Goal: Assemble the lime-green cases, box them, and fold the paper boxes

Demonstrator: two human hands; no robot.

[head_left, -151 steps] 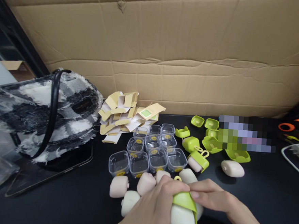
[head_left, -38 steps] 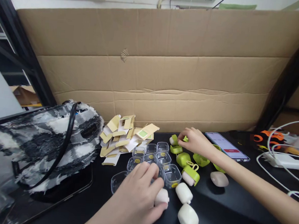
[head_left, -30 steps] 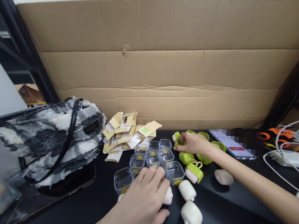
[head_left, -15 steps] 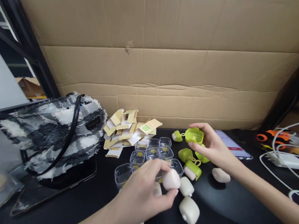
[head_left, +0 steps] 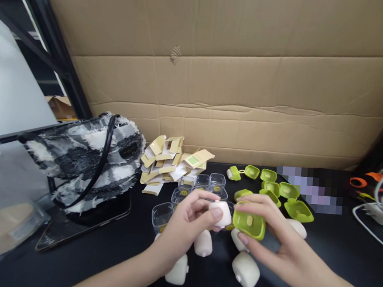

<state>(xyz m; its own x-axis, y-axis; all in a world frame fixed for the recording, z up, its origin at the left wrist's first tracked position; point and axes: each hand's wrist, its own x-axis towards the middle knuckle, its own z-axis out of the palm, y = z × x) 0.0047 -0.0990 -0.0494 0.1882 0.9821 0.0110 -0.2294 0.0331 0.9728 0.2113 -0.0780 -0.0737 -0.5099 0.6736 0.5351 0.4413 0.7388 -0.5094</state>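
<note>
My left hand (head_left: 182, 226) pinches a small pale, rounded block with a little nub (head_left: 222, 212) between thumb and fingers. Close beside it on the right, my right hand (head_left: 281, 239) grips a lime-green open shell (head_left: 250, 223), its hollow side facing me. A narrow gap seems to separate block and shell. Similar pale blocks lie below my hands, including one at the front (head_left: 246, 270) and one beneath my left wrist (head_left: 177, 270). More green shells (head_left: 298, 210) rest behind my right hand. A green cover on a pale block (head_left: 233, 173) sits at the back.
Clear plastic cups (head_left: 161, 217) stand in rows behind my left hand. Flattened small cartons (head_left: 167, 161) are heaped farther back, against a cardboard wall (head_left: 228, 85). A shaggy black-and-white bag (head_left: 88, 162) occupies the left; white cables (head_left: 375, 215) and orange-handled tools (head_left: 359, 182) are at right.
My right hand has come toward me and leftward with the green shell, close to the pale block. My left hand has turned the block so its nub points up. The view has shifted slightly.
</note>
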